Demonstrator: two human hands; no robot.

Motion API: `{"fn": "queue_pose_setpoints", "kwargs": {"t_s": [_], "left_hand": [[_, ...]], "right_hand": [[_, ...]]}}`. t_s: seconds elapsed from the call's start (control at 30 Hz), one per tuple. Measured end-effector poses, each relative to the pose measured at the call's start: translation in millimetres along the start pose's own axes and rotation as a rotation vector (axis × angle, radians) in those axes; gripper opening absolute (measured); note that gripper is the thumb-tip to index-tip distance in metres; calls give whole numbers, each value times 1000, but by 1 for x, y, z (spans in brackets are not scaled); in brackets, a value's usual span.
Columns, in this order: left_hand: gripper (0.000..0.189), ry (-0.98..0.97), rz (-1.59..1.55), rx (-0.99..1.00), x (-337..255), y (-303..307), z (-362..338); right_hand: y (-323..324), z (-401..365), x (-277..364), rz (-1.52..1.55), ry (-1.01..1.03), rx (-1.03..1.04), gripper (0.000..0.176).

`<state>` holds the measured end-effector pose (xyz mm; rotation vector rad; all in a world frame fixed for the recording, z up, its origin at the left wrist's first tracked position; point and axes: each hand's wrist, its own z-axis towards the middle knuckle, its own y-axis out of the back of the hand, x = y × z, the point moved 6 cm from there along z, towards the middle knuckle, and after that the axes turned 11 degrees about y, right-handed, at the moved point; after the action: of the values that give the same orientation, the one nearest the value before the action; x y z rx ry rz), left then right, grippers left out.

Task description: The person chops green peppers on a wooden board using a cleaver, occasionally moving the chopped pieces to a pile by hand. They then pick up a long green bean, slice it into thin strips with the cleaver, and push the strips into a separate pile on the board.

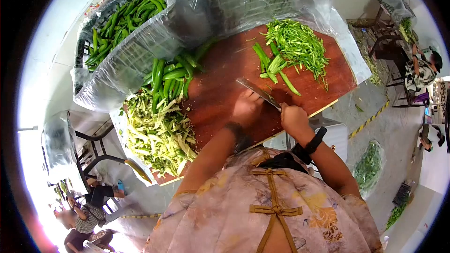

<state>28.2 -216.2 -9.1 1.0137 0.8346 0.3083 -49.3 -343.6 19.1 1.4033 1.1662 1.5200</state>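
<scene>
My right hand point(294, 119) is wrapped round the handle of a kitchen knife point(259, 92), whose blade points up and left over the red-brown board point(220, 98). Against the blade's near side is my left hand point(247, 107), its fingers blurred; I cannot tell whether it holds anything. Beyond the knife lie several green pepper pieces point(289, 84), beside a heap of thin green pepper strips point(300, 47). Whole green peppers point(171, 77) are piled on the board's left. Nearer me on that side is a heap of pale pepper cores and scraps point(157, 133).
A plastic-lined basket of green peppers point(126, 21) stands at the back left, with another lined basket point(262, 4) behind the board. A clear bag of greens point(369, 166) sits on the floor at right. Other people are at far left point(89, 220) and far right point(419, 72).
</scene>
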Motion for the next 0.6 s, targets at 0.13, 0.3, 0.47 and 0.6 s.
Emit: {"fn": "queue_pose_setpoints", "kwargs": {"t_s": [0.13,0.3,0.47,0.6], "left_hand": [[28,-71,11,-76,0,3,-2],[30,-111,-21,-85,-7,15,-3],[31,-117,-38,-175,-8,15,-4],[33,-85,-23,-166,-10,15,-8]], "right_hand": [[2,-5,3,-28,-32,31,20],[-9,20,-3,-11,84,-111,16],[-1,14,-13,-30,-27,-99,17],[-5,-11,-6,-12,-4,-46,24]]}}
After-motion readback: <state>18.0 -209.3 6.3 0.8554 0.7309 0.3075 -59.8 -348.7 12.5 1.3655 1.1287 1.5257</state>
